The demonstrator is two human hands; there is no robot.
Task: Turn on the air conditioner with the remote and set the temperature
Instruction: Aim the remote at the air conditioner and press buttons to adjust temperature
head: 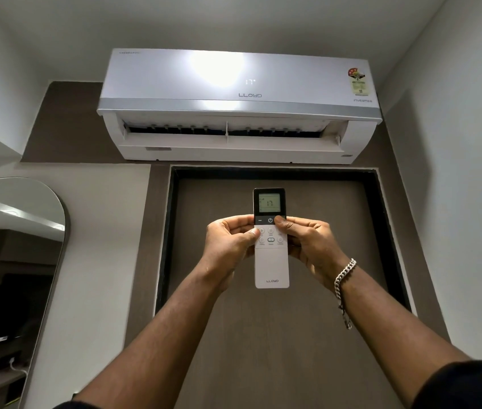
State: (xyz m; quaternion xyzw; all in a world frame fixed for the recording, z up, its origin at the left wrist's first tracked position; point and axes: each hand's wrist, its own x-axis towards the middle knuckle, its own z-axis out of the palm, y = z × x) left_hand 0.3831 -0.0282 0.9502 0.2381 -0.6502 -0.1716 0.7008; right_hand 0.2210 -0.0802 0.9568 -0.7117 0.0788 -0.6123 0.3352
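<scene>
A white Lloyd air conditioner [175, 84] hangs high on the wall above a door. Its flap is open and its front shows 17. I hold a white remote [271, 267] upright in front of the door with both hands. The remote's screen also reads 17. My left hand [228, 246] grips its left side, thumb resting near the round buttons. My right hand [307, 243] grips the right side, and its thumb lies on the dark strip, right of the power button. A silver chain bracelet circles my right wrist.
A brown door [278, 335] in a dark frame stands straight ahead. An arched mirror [18, 246] leans on the left wall and reflects a shelf and a dark screen. White walls close in on both sides.
</scene>
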